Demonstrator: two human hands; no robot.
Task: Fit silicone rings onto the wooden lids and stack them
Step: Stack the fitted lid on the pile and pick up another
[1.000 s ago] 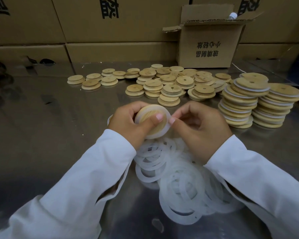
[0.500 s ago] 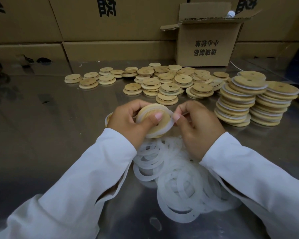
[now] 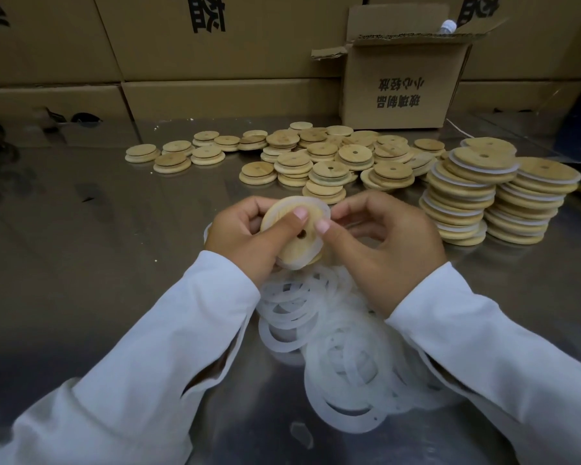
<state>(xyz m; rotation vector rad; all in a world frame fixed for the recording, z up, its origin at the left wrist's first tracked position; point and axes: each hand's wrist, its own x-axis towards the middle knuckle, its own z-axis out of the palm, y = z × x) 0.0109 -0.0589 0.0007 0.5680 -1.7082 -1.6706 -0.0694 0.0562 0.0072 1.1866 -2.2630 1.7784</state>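
Two hands hold one round, pale wooden lid (image 3: pixel 299 255) above the steel surface (image 3: pixel 114 263), the left hand (image 3: pixel 245 239) gripping it, the right hand (image 3: pixel 383 253) pinching its translucent white silicone ring (image 3: pixel 325 211) at 2 o'clock, where even stretching round the rim should seat it flat.

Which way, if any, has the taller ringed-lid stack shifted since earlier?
No: taller ringed-lid stack holds its spot relative to the open cardboard box behind it.

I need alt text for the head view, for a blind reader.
The left hand and right hand hold a wooden lid with a silicone ring at its rim, over a pile of rings. Bare lids lie behind on the metal table; two stacks of ringed lids stand at right.
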